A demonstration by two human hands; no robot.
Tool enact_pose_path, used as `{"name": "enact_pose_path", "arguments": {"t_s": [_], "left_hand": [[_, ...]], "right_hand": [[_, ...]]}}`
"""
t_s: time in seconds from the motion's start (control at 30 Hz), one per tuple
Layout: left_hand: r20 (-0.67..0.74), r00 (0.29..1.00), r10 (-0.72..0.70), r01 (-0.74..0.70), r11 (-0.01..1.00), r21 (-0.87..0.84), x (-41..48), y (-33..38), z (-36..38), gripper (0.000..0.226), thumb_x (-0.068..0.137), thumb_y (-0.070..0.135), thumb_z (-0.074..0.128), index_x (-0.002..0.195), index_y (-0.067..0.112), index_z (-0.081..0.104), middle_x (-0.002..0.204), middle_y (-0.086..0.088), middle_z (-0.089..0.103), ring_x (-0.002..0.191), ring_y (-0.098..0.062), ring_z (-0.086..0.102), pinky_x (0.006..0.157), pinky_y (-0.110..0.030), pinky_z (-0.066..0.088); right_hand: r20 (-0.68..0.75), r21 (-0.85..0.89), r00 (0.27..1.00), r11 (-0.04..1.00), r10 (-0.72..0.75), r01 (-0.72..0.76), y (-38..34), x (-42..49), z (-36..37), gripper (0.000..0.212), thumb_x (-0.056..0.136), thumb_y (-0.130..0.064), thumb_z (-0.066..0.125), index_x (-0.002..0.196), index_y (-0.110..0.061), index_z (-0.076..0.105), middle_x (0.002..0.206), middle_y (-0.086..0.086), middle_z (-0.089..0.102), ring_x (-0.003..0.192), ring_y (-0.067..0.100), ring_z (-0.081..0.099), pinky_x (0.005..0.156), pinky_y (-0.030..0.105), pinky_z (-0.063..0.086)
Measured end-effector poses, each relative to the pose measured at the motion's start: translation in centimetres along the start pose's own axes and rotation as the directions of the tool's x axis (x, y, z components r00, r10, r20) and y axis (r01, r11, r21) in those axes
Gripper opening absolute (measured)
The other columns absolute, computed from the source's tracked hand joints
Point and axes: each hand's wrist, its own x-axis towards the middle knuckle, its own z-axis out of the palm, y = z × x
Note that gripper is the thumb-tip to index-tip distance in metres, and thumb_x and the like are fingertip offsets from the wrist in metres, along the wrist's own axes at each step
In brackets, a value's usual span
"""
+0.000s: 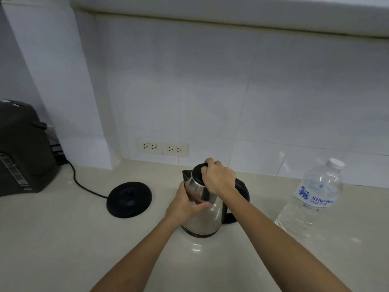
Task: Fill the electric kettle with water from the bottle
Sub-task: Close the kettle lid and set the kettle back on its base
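The steel kettle (207, 216) is standing upright on the counter (63, 239) — spout pointing toward the wall, handle toward the capped bottle (313, 197) on its right. The left hand (186, 204) is wrapping around the kettle's body; the right hand (219, 178) is gripping its black lid (196, 172) from above. The base (129, 199) is sitting apart, to its left.

The worktop (52, 239) is a glossy pale beige surface showing soft light reflections. Behind it stands a wall of large white tiles (231, 91), topped by a white ledge (231, 15). Two double wall sockets (162, 147) sit side by side just above the worktop. A white pillar (56, 81) projects at the left
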Motion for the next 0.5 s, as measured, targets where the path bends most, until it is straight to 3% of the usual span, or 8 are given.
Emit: {"name": "enact_pose_path", "arguments": {"t_s": [0.17, 0.3, 0.4, 0.5], "left_hand": [[0.001, 1.0, -0.007, 0.007, 1.0, 0.008, -0.4, 0.5, -0.1, 0.108, 0.053, 0.059, 0.083, 0.14, 0.024, 0.031, 0.137, 0.005, 0.052, 0.123, -0.015, 0.053, 0.102, -0.035, 0.048], [0.003, 1.0, -0.024, 0.024, 0.999, 0.036, -0.6, 0.7, -0.3, 0.12, 0.042, 0.072, 0.077, 0.142, 0.025, 0.03, 0.139, 0.006, 0.05, 0.126, -0.015, 0.051, 0.104, -0.04, 0.047], [-0.013, 1.0, -0.015, 0.015, 0.999, 0.029, -0.7, 0.6, -0.2, 0.112, 0.047, 0.067, 0.079, 0.14, 0.028, 0.029, 0.138, 0.011, 0.049, 0.124, -0.014, 0.051, 0.103, -0.037, 0.046], [-0.029, 1.0, -0.002, 0.002, 1.0, 0.004, -0.7, 0.1, 0.1, 0.102, 0.058, 0.056, 0.083, 0.14, 0.03, 0.029, 0.134, 0.013, 0.048, 0.118, -0.011, 0.051, 0.099, -0.03, 0.045]], "right_hand": [[0.012, 0.03, 1.0, 0.999, 0.012, -0.012, 0.0, 0.1, 0.1, 0.044, 0.097, -0.039, 0.027, 0.133, -0.017, 0.042, 0.12, 0.01, 0.06, 0.097, 0.032, 0.061, 0.08, 0.041, 0.047], [0.068, 0.038, 0.997, 0.999, -0.022, 0.019, 1.4, -0.2, 0.0, 0.069, 0.088, -0.071, 0.025, 0.138, -0.026, 0.036, 0.129, 0.005, 0.058, 0.111, 0.032, 0.06, 0.089, 0.046, 0.044], [-0.116, 0.152, 0.992, 0.988, 0.05, -0.032, 4.3, -1.4, 0.3, 0.061, 0.089, -0.068, 0.029, 0.13, -0.026, 0.048, 0.12, -0.002, 0.066, 0.108, 0.024, 0.063, 0.091, 0.041, 0.047], [-0.242, 0.411, 0.945, 0.906, 0.218, -0.103, 7.8, -3.0, 1.5, 0.041, 0.094, -0.052, 0.04, 0.119, -0.023, 0.056, 0.108, -0.006, 0.069, 0.099, 0.02, 0.066, 0.083, 0.035, 0.05]]}}
